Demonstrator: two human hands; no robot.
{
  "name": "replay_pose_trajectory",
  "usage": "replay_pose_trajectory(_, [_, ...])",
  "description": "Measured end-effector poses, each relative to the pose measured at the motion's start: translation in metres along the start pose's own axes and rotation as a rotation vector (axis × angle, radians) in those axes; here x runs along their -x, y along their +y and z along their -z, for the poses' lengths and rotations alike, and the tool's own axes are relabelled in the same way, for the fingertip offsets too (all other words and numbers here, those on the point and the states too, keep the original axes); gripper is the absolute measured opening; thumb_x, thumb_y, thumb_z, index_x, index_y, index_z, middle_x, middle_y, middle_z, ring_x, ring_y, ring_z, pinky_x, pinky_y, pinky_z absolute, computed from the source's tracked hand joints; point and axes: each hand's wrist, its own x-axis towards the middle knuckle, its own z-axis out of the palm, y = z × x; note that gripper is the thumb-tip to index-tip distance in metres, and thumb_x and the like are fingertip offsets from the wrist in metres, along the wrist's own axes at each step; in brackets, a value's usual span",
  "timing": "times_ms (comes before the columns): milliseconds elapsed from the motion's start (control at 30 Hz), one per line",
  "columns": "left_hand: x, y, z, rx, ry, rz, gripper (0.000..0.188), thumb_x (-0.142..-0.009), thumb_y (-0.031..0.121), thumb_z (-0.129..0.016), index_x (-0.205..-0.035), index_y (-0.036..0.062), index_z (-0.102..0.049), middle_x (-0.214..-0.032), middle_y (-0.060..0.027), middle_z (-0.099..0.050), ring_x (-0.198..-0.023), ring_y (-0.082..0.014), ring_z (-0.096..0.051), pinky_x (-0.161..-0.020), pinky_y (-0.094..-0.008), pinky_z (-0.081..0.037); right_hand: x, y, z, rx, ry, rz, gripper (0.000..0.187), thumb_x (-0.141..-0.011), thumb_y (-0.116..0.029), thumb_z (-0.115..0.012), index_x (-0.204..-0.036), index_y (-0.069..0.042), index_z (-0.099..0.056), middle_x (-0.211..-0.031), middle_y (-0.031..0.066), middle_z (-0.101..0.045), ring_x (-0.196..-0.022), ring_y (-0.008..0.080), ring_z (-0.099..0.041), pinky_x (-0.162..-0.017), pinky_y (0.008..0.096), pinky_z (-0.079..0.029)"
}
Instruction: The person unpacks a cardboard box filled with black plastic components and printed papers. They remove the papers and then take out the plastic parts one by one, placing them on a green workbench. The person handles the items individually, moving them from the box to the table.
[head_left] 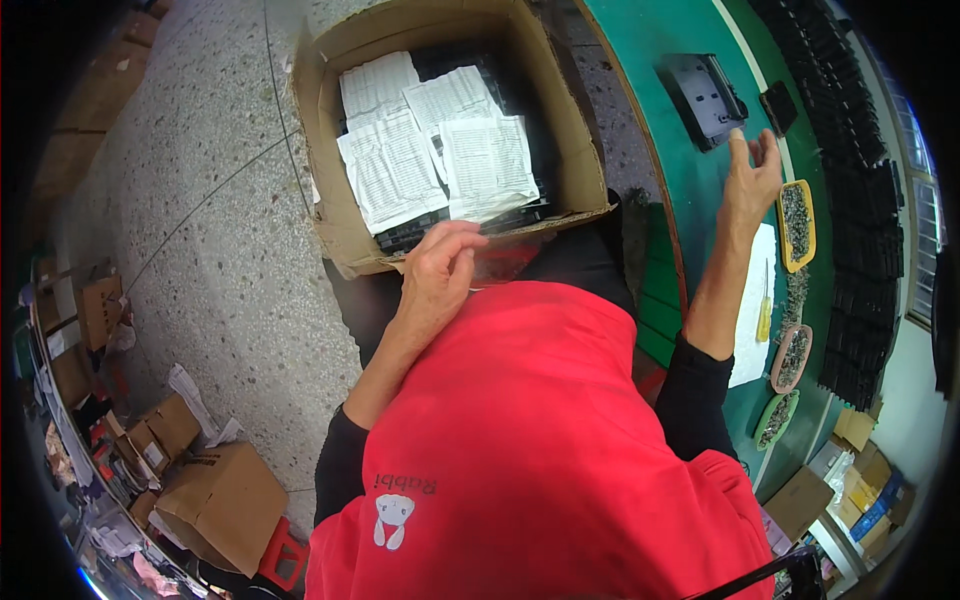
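Observation:
My right hand point(752, 185) is over the green workbench point(640, 60), fingers apart and holding nothing. Its fingertips are at the near end of a dark plastic housing point(712, 105), a shallow tray-like part; whether they touch it I cannot tell. A cardboard box point(330, 215) stands open in front of me. Inside it, several sheets of printed paper point(488, 165) lie on stacked black plastic parts point(420, 232). By the box's near edge hovers my left hand point(438, 270), loosely bent, with its thumb apart from the fingers and nothing visible in it.
Small metal parts fill a yellow tray point(797, 262), a pink tray point(777, 385) and a green tray point(765, 440). A yellow-handled screwdriver point(764, 318) lies on a white sheet point(745, 365). Black parts point(865, 230) line the bench's far side. Cardboard boxes point(232, 505) stand at lower left.

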Motion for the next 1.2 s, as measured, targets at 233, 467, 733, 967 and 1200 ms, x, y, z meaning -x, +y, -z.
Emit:
replay_pose_trajectory(233, [0.002, -0.008, -0.002, -0.023, -0.019, -0.007, 0.015, -0.084, -0.002, -0.052, -0.094, 0.0002, -0.064, -0.102, -0.0097, -0.063, -0.084, -0.0165, -0.061, -0.069, -0.0257, -0.047, 0.045, -0.075, -0.03, -0.211, -0.206, 0.311, 0.04, -0.084, -0.014, -0.062, -0.12, 0.001, -0.053, -0.111, 0.0157, -0.058, -0.097, 0.0256, -0.06, -0.081, 0.0357, -0.05])
replay_pose_trajectory(467, [0.002, -0.014, -0.004, -0.008, -0.033, 0.036, 0.015, -0.085, -0.001, -0.053, -0.096, 0.0002, -0.063, -0.102, -0.0091, -0.063, -0.083, -0.016, -0.061, -0.069, -0.0257, -0.047, 0.169, -0.05, -0.093, 0.306, -1.008, 0.607, 0.036, -0.086, -0.031, -0.058, -0.109, -0.004, -0.061, -0.089, 0.0174, -0.064, -0.086, 0.0353, -0.061, -0.078, 0.0454, -0.047])
replay_pose_trajectory(733, [0.002, -0.022, -0.004, -0.026, -0.076, 0.084, 0.015, -0.085, 0.0, -0.053, -0.097, -0.0002, -0.062, -0.103, -0.009, -0.063, -0.083, -0.0177, -0.06, -0.068, -0.0263, -0.048, 0.161, -0.046, -0.102, 0.243, -1.464, 0.257, 0.045, -0.094, -0.04, -0.041, -0.081, -0.005, -0.066, -0.065, 0.0134, -0.064, -0.073, 0.0358, -0.063, -0.07, 0.0459, -0.048])
replay_pose_trajectory(967, [-0.011, -0.026, -0.003, -0.011, -0.12, 0.147, 0.015, -0.086, 0.002, -0.052, -0.098, -0.0008, -0.061, -0.102, -0.0096, -0.062, -0.088, -0.0186, -0.06, -0.071, -0.0271, -0.049, 0.143, -0.065, -0.127, 0.383, -1.738, 0.292, 0.036, -0.083, -0.033, -0.049, -0.096, -0.006, -0.068, -0.102, 0.0174, -0.065, -0.097, 0.0343, -0.062, -0.083, 0.0429, -0.049])
replay_pose_trajectory(1200, [-0.063, -0.034, 0.01, -0.13, -0.161, 0.216, 0.016, -0.084, 0.004, -0.054, -0.097, -0.0025, -0.061, -0.098, -0.0133, -0.061, -0.088, -0.0226, -0.061, -0.072, -0.0312, -0.052, 0.144, -0.043, -0.189, 0.33, -1.681, 0.309, 0.037, -0.084, -0.033, -0.049, -0.103, -0.006, -0.066, -0.107, 0.016, -0.064, -0.099, 0.0339, -0.061, -0.084, 0.0427, -0.048])
